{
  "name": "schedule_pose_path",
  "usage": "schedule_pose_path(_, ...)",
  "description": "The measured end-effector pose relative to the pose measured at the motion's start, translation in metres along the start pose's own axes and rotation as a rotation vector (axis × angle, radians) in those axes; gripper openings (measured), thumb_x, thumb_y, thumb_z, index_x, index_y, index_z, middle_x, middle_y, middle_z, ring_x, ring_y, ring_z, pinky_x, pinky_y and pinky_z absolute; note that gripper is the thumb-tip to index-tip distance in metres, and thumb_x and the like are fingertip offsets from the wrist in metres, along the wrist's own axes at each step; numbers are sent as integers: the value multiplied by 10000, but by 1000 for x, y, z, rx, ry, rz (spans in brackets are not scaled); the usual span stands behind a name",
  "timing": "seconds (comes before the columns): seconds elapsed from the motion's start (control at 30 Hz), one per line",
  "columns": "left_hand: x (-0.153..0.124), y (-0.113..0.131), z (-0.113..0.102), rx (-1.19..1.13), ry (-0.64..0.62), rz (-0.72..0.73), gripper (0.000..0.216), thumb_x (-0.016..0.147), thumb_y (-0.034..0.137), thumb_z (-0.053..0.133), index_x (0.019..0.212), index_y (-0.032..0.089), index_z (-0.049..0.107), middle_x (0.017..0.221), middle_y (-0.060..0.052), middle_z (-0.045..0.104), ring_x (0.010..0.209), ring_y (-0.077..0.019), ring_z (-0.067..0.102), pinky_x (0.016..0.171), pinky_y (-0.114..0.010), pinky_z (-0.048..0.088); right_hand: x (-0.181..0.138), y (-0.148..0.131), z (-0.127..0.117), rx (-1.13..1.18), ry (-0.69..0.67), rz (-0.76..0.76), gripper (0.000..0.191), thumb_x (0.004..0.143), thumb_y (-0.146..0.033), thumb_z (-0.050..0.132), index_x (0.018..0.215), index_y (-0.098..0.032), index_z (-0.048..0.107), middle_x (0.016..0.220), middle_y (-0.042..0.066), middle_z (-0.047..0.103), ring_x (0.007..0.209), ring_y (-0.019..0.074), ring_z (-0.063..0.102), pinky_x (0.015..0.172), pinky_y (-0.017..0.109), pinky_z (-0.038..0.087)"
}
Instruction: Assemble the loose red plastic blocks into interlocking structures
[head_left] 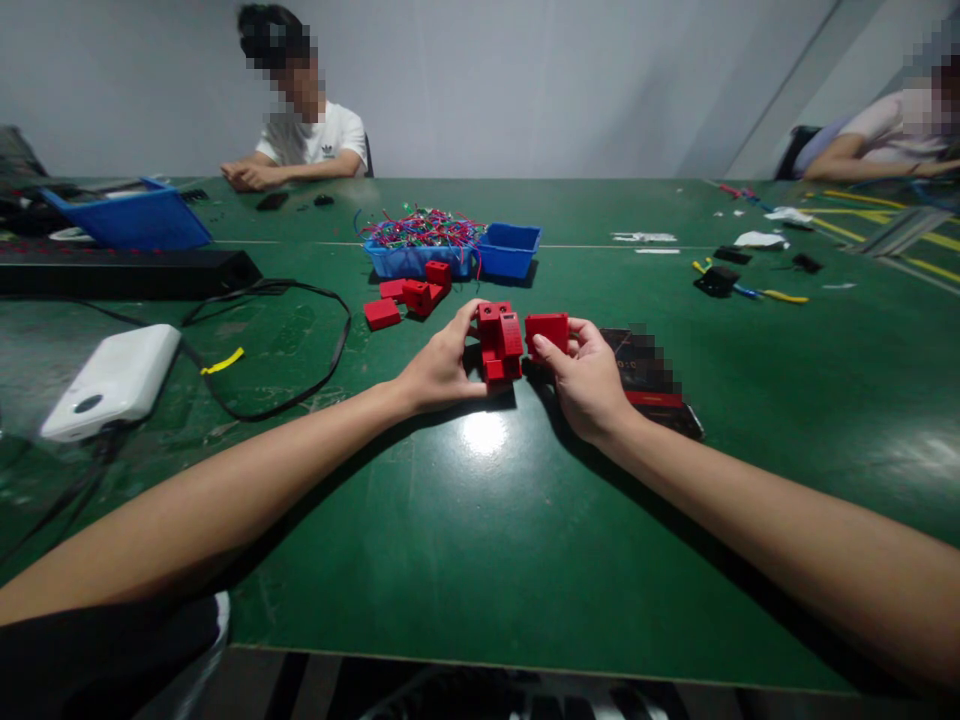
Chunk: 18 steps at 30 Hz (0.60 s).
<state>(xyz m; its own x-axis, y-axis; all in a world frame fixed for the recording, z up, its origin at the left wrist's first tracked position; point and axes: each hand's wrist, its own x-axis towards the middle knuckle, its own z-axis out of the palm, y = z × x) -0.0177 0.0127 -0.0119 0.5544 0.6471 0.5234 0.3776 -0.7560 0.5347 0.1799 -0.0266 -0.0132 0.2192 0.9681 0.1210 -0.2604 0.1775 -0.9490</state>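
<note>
My left hand [444,362] is closed around a red plastic housing [501,345] with two round holes on its top face, held above the green table. My right hand [589,385] pinches a flat red plastic cover [547,333] between thumb and fingers, just right of the housing with a narrow gap between them. Beyond my left hand lie several more red plastic parts [421,295]. Under and behind my right hand rests a dark phone-like object [645,365], partly hidden by the hand.
Blue bins stand ahead: one full of coloured wires [424,232], another beside it [510,250]. A white power bank [112,380], black cable [349,340] and black bar [127,273] are left. Black parts and wires [718,280] lie right. Two people sit across the green table [450,560].
</note>
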Motion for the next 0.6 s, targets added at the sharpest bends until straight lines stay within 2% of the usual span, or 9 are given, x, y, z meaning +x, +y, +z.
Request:
schedule_pose_path(0.1,0,0,0,4,4,-3,985,686,457,825,1474,155,317,1406,-194,572,1267,-307,616,1085,-426,512,3,2,-3,-26,14,2,489,576,-198,813,959,-242,512,879,-33,690,817,149,666,810,323,536)
schedule_pose_path(0.2,1,0,0,3,2,11,978,690,458,825,1469,153,318,1397,-198,575,1266,-312,615,1077,-435,520,3,1,-3,-38,11,14,459,562,-113,762,927,-234,511,859,-30,667,821,153,652,788,304,528)
schedule_pose_path(0.4,2,2,-1,-3,-5,11,953,696,440,824,1453,156,319,1369,-204,585,1232,-317,628,1039,-461,541,-1,-5,2,4,10,53,349,557,-87,752,825,-222,573,921,-6,719,862,154,671,840,325,548)
schedule_pose_path(0.5,2,2,-1,1,-5,1,956,693,444,824,1456,171,317,1378,-198,582,1237,-324,623,1035,-473,540,-2,-6,2,-14,14,64,334,563,-102,741,818,-237,574,874,-26,720,814,160,667,774,334,561)
schedule_pose_path(0.6,1,2,-1,3,-6,-2,951,693,440,822,1454,175,317,1383,-191,579,1243,-319,619,1050,-461,531,-2,-7,3,-17,29,76,309,575,-83,699,824,-227,585,790,-35,699,720,142,634,668,290,519)
